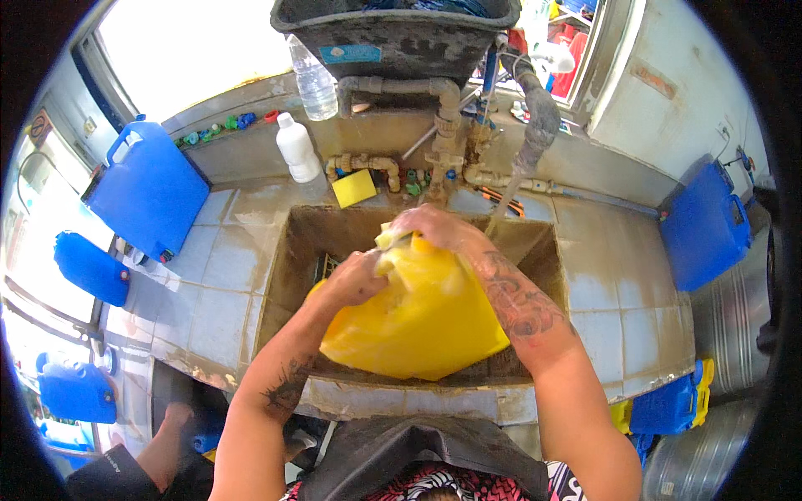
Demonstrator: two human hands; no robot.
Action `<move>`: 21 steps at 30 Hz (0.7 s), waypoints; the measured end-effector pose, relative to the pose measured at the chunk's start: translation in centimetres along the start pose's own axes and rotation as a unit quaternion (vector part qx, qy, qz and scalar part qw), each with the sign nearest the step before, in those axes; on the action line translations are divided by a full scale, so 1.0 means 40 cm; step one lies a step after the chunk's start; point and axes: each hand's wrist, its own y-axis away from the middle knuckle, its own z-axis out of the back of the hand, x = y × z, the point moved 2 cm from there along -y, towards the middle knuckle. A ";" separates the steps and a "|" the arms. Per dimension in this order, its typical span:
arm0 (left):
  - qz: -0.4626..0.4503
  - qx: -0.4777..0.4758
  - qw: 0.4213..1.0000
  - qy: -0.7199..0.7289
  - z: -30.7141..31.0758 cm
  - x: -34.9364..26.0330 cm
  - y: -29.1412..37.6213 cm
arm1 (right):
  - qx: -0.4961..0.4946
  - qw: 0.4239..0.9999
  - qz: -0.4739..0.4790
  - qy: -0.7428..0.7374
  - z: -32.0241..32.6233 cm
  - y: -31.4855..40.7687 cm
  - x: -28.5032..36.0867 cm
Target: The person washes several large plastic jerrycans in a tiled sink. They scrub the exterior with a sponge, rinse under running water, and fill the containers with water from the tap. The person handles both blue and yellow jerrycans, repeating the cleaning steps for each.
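A yellow plastic jerrycan (407, 319), wet with suds, is tilted in the sink basin (351, 222). My left hand (360, 278) grips its upper part near the neck, fingers curled. Over the top of the can, my right hand (429, 225) is closed on what looks like a pale yellow sponge (385, 237), pressed against the can. Motion blur and suds hide the exact grip of both hands. Behind the hands, water (506, 197) runs from a grey pipe (539, 113) into the basin.
Blue jerrycans (150, 188) (705, 225) stand at both sides of the tiled counter (592, 275). Behind the basin are a yellow sponge (354, 188), a white bottle (297, 150), a utility knife (501, 199) and pipework (448, 119). Another person's arm (166, 448) is at lower left.
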 end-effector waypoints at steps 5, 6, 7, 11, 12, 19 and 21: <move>0.003 -0.108 0.994 0.008 0.022 0.128 0.156 | -0.131 0.936 -0.305 0.119 -0.059 0.156 0.208; 0.042 -0.154 0.984 0.077 0.030 0.163 0.189 | 0.017 0.845 -0.529 0.075 -0.090 0.211 0.222; 0.102 -0.172 0.974 0.103 0.019 0.191 0.205 | -0.011 0.865 -0.500 0.043 -0.120 0.226 0.240; 0.079 -0.191 0.977 0.049 -0.050 0.191 0.231 | -0.203 0.905 -0.338 0.160 -0.190 0.223 0.264; 0.146 -0.181 0.969 0.087 -0.066 0.180 0.248 | -0.184 0.931 -0.290 0.123 -0.190 0.222 0.274; 0.199 -0.219 0.946 0.130 -0.005 0.140 0.345 | -0.003 0.867 -0.497 0.023 -0.150 0.329 0.251; 0.081 -0.202 0.974 -0.060 -0.005 0.142 0.304 | 0.008 0.920 -0.391 -0.031 -0.189 0.337 0.149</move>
